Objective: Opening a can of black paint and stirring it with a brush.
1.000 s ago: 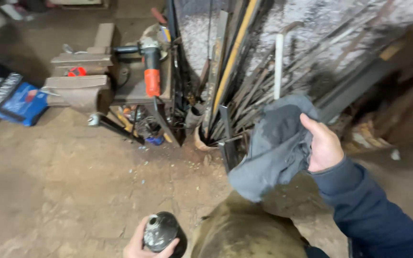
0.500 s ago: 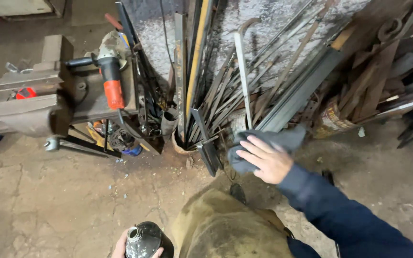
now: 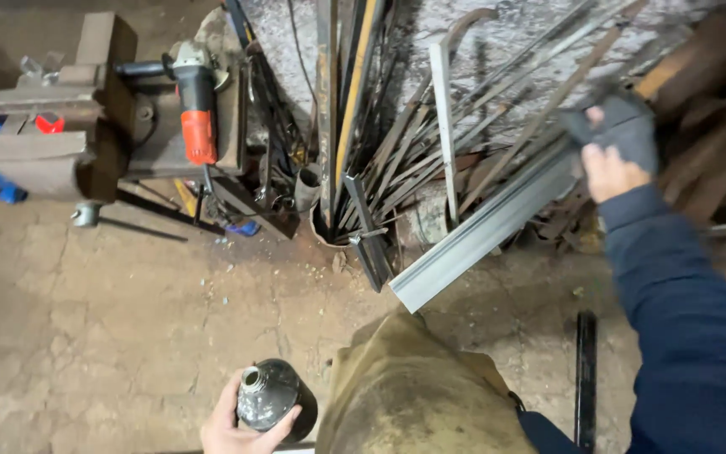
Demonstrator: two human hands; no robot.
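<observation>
- Right hand (image 3: pixel 608 168): blurred; fingers mostly covered by the grey cloth (image 3: pixel 619 126) it grips, so finger positions cannot be read. Hand is clamped on the cloth.
- Left hand (image 3: pixel 233 424): cut off by the bottom edge; only thumb and fingers show, wrapped around the dark glass bottle (image 3: pixel 266 397).
- Bottle: open mouth faces up, no cap visible; contents cannot be made out through the dark glass. It sits low in view, just left of the tan apron (image 3: pixel 413 395).
- Right arm: dark blue sleeve (image 3: pixel 691 319) runs from the lower right corner up to the hand, arm extended forward; cloth is held against the upper part of the scrap metal rods (image 3: pixel 472 143) leaning on the wall.
- Left arm: held close to the body, hand at waist level.
- Pale angle profile (image 3: pixel 485 231) lies slanted from below the right hand down to the concrete floor (image 3: pixel 111 319).
- Tall upright bars (image 3: pixel 329 109) stand in a small container at the base of the wall, left of the rods.
- Angle grinder (image 3: pixel 197 109) with orange body rests on a rusty bench vise (image 3: pixel 52 143), far left, well apart from both hands.
- Black flat bar (image 3: pixel 585 378) lies on the floor beside the sleeve.
</observation>
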